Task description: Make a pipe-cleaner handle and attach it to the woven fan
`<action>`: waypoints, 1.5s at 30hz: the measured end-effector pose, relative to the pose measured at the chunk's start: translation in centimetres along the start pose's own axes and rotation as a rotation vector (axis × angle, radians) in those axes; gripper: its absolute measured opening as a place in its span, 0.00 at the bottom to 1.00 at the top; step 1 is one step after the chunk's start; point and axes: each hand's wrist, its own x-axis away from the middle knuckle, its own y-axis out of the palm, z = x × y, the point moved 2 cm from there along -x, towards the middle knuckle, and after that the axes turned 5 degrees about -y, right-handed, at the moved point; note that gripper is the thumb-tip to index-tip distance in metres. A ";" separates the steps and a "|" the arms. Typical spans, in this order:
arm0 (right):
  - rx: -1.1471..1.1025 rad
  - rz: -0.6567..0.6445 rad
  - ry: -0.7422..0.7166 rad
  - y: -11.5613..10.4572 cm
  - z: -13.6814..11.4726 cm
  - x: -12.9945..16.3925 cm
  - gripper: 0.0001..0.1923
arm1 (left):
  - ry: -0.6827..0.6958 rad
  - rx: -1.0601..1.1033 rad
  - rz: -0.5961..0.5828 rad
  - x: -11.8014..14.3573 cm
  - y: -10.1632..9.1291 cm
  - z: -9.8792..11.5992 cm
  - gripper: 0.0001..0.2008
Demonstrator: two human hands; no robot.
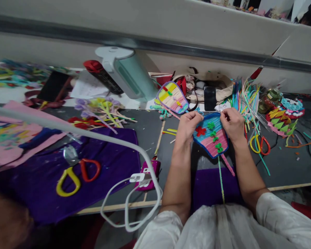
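Observation:
Between my hands is a fan-shaped pipe-cleaner craft (208,141), blue and pink inside a dark blue rim, with a red flower and green pieces on its face. My left hand (191,123) pinches its upper left corner. At the upper right corner, my right hand (231,121) has its fingers closed on the rim. A pink twisted stem (228,165) sticks out below the craft, and a pale green pipe cleaner (220,180) runs down toward my lap. Just beyond my left hand lies a similar craft (173,97) in yellow, cream and pink with a purple rim.
Scissors (260,144) and a pipe-cleaner bundle (245,98) lie to the right. Leftward are more scissors (77,169) on purple cloth (114,148), a pink charger block (148,175) and a white cable (93,128) crossing above the table. A mint bottle (134,74) stands behind.

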 end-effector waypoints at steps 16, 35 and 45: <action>-0.147 0.101 0.094 -0.3 0.2 1.2 0.07 | -0.052 0.038 0.009 -0.7 -0.2 -0.7 0.04; -0.628 -0.060 0.335 0.2 3.0 1.9 0.10 | -0.093 0.070 -0.029 -1.0 -0.4 -1.1 0.06; -0.879 -0.228 0.476 -0.3 3.6 2.6 0.17 | -0.117 0.088 -0.041 -1.2 -0.5 -1.4 0.05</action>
